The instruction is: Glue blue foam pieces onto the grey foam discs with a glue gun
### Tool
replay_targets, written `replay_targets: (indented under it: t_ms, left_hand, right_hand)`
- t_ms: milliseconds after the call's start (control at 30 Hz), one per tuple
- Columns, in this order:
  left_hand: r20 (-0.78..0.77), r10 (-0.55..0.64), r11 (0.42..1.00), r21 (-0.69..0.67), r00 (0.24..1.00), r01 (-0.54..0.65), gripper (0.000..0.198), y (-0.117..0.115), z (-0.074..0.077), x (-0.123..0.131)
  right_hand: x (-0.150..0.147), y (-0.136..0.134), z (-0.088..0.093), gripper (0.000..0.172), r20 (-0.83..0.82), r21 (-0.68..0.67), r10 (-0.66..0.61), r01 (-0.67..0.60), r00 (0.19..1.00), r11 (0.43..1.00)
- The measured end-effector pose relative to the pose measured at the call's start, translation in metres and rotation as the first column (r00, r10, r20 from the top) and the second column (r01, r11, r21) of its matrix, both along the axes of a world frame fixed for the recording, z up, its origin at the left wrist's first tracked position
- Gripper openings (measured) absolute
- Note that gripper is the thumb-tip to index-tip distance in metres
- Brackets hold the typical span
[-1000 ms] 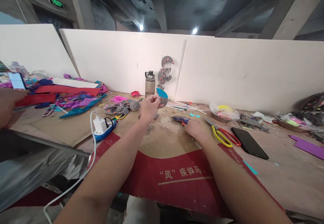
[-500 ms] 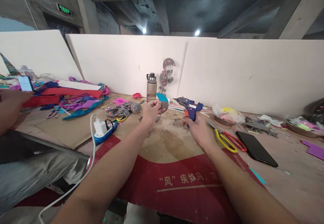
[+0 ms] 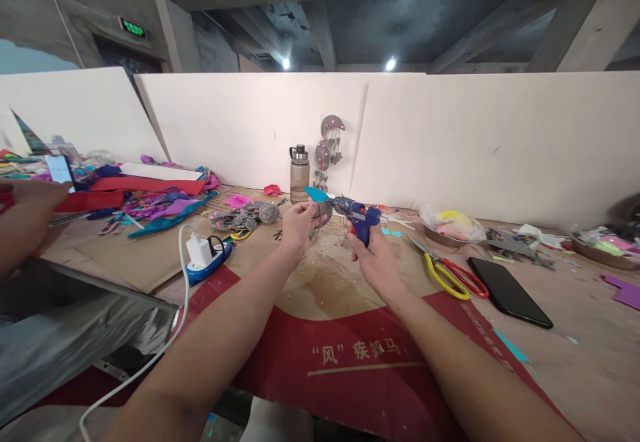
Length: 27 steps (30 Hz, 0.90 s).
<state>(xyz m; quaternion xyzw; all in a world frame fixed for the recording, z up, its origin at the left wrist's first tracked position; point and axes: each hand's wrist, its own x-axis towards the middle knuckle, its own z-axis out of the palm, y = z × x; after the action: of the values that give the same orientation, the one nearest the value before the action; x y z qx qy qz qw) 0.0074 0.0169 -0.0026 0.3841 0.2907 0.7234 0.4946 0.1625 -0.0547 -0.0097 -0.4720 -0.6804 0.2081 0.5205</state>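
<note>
My left hand (image 3: 299,224) is closed on a small grey felt piece (image 3: 323,213), pinched between thumb and fingers. A blue felt piece (image 3: 316,195) sticks up at its top edge; whether the two are joined I cannot tell. My right hand (image 3: 373,254) is wrapped round the handle of a blue hot glue gun (image 3: 363,219). The gun's dark, glue-crusted nozzle points left and meets or nearly meets the right edge of the grey felt. Behind my hands, a grey moon-shaped hanging ornament (image 3: 331,141) with pink dots rests against the white board.
A water bottle (image 3: 299,175) stands behind my left hand. Scissors (image 3: 443,270) and a black phone (image 3: 509,291) lie to the right. A blue power strip (image 3: 208,265) with a white cable sits left, near felt scraps (image 3: 150,192) and another person's hand (image 3: 43,193).
My right hand has brought the glue gun left, so its nozzle is now at the grey felt. The blue piece has tilted slightly; my left hand stays nearly in place.
</note>
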Motion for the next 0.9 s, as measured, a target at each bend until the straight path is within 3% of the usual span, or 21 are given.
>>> replay_targets:
  t_ms: [333,900]
  left_hand:
    - [-0.023,-0.006,0.997,0.071,1.0,0.008,0.022,-0.005,0.001,0.004]
    - [-0.038,0.043,0.994,0.105,0.998,-0.038,0.021,-0.001,-0.003,0.006]
  right_hand:
    - [-0.001,0.003,-0.006,0.021,0.052,0.065,-0.005,0.002,0.999,0.998]
    - [0.0,0.006,-0.012,0.025,0.034,0.061,-0.006,0.004,0.999,0.998]
